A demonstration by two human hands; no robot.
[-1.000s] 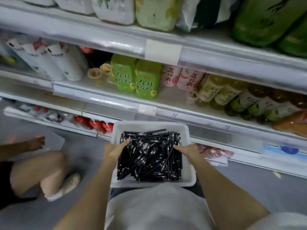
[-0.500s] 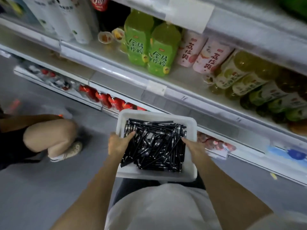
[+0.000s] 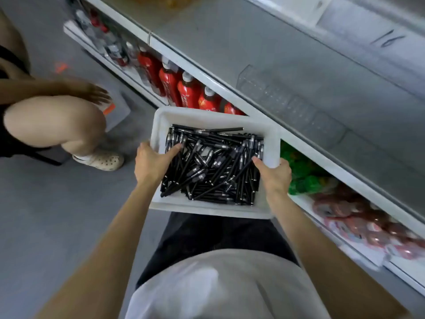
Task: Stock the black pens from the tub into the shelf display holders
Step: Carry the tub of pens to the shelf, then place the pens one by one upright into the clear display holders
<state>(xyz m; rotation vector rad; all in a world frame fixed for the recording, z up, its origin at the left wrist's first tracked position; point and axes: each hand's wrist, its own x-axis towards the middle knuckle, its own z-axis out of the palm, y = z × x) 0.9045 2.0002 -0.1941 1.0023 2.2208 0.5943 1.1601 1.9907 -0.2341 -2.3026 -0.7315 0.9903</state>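
While the left hand (image 3: 149, 165) and right hand (image 3: 274, 178) grip the tub (image 3: 207, 117), black pens (image 3: 213, 166) lie inside it between their fingers (image 3: 172, 151).

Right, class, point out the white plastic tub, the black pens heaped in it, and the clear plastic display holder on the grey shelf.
white plastic tub (image 3: 207, 117), head view, on its far wall.
black pens (image 3: 213, 166), head view, middle of the heap.
clear plastic display holder (image 3: 292, 104), head view, midway along its length.

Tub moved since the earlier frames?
Cannot tell: the camera swung down. The white tub still sits just in front of the red bottles, gripped by the left hand and right hand.
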